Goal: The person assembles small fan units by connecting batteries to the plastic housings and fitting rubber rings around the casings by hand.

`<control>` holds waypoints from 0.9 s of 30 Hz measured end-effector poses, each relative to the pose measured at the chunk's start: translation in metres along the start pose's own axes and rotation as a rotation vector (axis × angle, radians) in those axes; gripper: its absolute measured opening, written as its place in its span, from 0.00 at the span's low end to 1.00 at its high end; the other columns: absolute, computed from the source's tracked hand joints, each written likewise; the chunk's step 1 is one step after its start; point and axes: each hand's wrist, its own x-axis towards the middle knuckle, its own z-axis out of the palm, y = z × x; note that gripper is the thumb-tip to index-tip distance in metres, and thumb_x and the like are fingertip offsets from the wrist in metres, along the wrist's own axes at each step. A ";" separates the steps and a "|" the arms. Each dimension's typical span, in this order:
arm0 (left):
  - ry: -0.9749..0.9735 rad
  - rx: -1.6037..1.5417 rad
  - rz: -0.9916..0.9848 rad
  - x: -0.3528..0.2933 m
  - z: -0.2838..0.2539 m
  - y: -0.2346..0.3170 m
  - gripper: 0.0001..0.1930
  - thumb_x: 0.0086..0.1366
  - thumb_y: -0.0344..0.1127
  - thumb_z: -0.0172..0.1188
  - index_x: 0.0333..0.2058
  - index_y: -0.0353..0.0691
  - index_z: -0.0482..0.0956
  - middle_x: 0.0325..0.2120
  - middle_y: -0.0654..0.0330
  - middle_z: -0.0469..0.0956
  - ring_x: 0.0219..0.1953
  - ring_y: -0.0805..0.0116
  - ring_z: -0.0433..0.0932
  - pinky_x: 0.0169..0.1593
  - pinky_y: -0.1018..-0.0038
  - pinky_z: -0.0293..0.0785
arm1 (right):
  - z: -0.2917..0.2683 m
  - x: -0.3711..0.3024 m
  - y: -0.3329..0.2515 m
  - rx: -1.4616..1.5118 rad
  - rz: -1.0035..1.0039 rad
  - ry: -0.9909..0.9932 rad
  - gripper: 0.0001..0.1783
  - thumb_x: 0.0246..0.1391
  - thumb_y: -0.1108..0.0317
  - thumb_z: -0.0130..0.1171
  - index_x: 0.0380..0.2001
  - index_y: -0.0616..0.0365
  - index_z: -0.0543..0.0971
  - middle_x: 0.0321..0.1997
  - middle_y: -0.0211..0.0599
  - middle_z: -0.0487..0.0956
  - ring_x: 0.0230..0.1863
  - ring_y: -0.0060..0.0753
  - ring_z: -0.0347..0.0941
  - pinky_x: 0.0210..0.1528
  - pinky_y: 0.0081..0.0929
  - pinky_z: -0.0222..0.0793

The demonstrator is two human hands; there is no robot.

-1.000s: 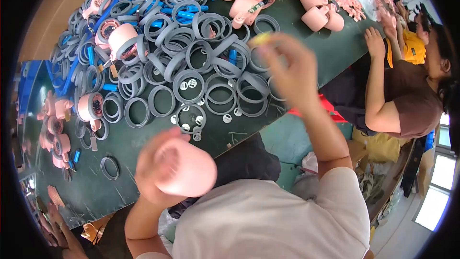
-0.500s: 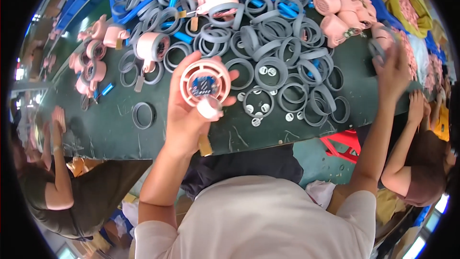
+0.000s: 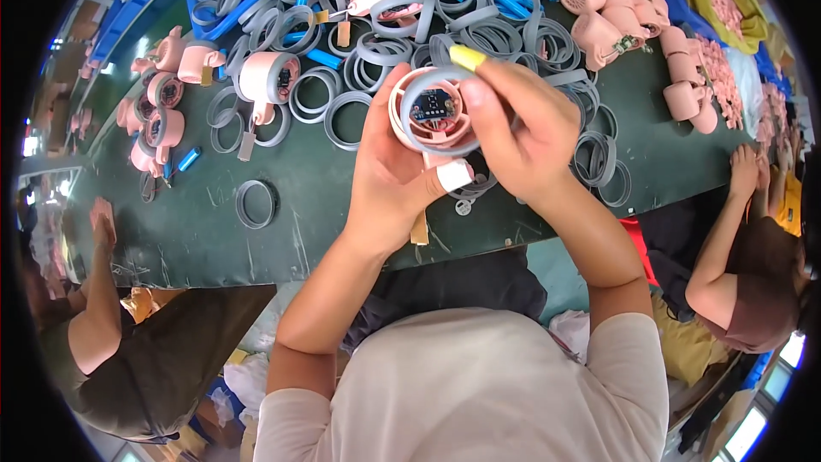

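My left hand point(image 3: 383, 178) is closed round a pink round housing point(image 3: 434, 108), its open face up, with spokes and a dark circuit board inside. A white wrap point(image 3: 454, 174) covers my left thumb tip, and a brown tag point(image 3: 420, 228) hangs below that hand. Against the housing's face lies a grey ring point(image 3: 446, 151), pinched at its right side between the thumb and index finger of my right hand point(image 3: 534, 124). A yellow finger cover point(image 3: 467, 57) sits on my right index finger. Whether the ring is seated all round cannot be told.
Loose grey rings point(image 3: 494, 37) and blue cylinders point(image 3: 514, 5) are heaped behind my hands. Pink housings stand in groups at left point(image 3: 165, 90) and right point(image 3: 682, 99). One grey ring point(image 3: 256, 204) lies alone. Co-workers' arms rest at the left point(image 3: 103, 231) and right point(image 3: 742, 173) table edges.
My right hand has come from the pink housings at far right to the middle and now holds a grey ring on the housing. My left hand has shifted right, still holding the housing.
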 end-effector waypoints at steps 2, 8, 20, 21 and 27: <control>-0.028 0.049 0.019 -0.005 0.001 0.003 0.49 0.47 0.25 0.69 0.63 0.40 0.46 0.56 0.57 0.61 0.57 0.63 0.63 0.59 0.64 0.64 | -0.003 0.001 -0.009 -0.047 -0.094 -0.049 0.15 0.43 0.75 0.61 0.38 0.65 0.78 0.15 0.34 0.70 0.12 0.29 0.62 0.15 0.23 0.56; -0.099 0.164 0.071 -0.015 0.008 0.013 0.53 0.41 0.26 0.73 0.62 0.40 0.47 0.55 0.56 0.62 0.57 0.64 0.64 0.58 0.67 0.65 | -0.012 0.007 -0.022 -0.001 -0.291 -0.050 0.20 0.38 0.73 0.64 0.39 0.70 0.76 0.17 0.33 0.71 0.14 0.31 0.66 0.15 0.22 0.60; -0.110 0.221 0.144 -0.024 0.013 0.012 0.55 0.40 0.28 0.75 0.62 0.40 0.46 0.58 0.53 0.59 0.58 0.61 0.64 0.59 0.65 0.64 | -0.015 -0.002 -0.037 -0.062 -0.217 -0.002 0.16 0.43 0.67 0.63 0.35 0.68 0.77 0.17 0.34 0.73 0.14 0.29 0.65 0.15 0.22 0.60; -0.068 0.200 0.153 -0.025 0.018 0.012 0.54 0.41 0.28 0.74 0.62 0.40 0.45 0.58 0.53 0.59 0.58 0.61 0.64 0.59 0.65 0.64 | -0.017 -0.004 -0.039 -0.113 -0.139 -0.024 0.15 0.43 0.67 0.62 0.34 0.67 0.78 0.17 0.34 0.73 0.13 0.28 0.65 0.15 0.21 0.59; -0.049 0.226 0.184 -0.031 0.020 0.012 0.53 0.43 0.30 0.74 0.62 0.40 0.44 0.58 0.51 0.59 0.58 0.60 0.64 0.59 0.65 0.64 | -0.012 -0.005 -0.042 -0.030 -0.130 0.005 0.15 0.46 0.69 0.60 0.35 0.69 0.77 0.15 0.32 0.72 0.12 0.26 0.63 0.15 0.22 0.59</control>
